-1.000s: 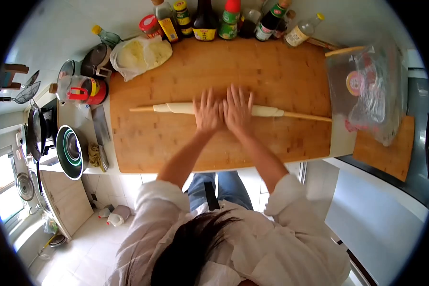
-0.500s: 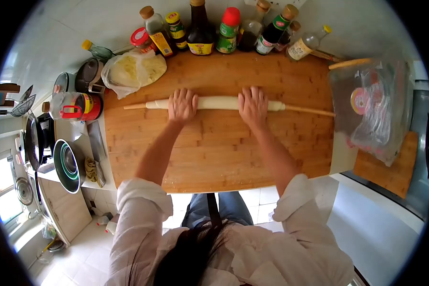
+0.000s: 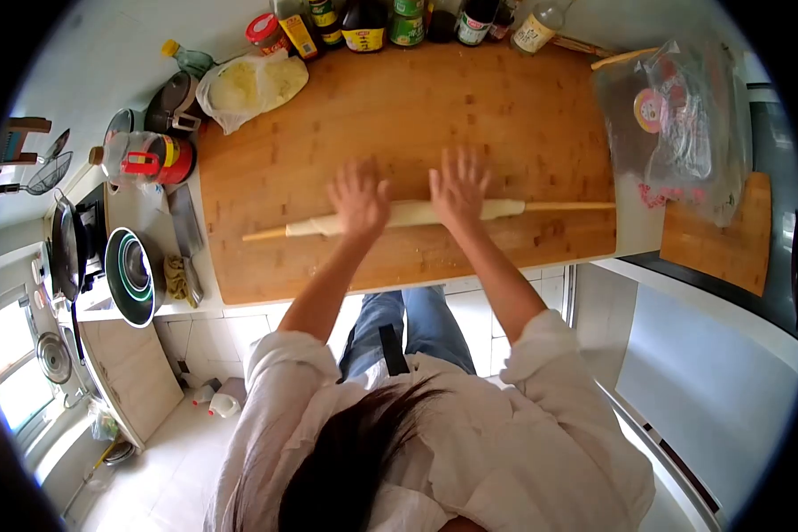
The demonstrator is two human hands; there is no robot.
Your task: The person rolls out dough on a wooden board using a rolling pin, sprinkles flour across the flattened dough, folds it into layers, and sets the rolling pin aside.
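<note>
- From my remote view, the left hand [image 3: 361, 197] lies palm-down at the frame's centre-left, fingers apart, its heel on a pale cream, long roll of dough [image 3: 408, 215].
- I see the right hand [image 3: 459, 188] just right of centre, its grip likewise flat with fingers apart, touching the roll.
- The dough wraps a thin light-wood rolling pin [image 3: 569, 206], mid-frame, slightly slanted, over a broad brown wooden board [image 3: 399, 115].
</note>
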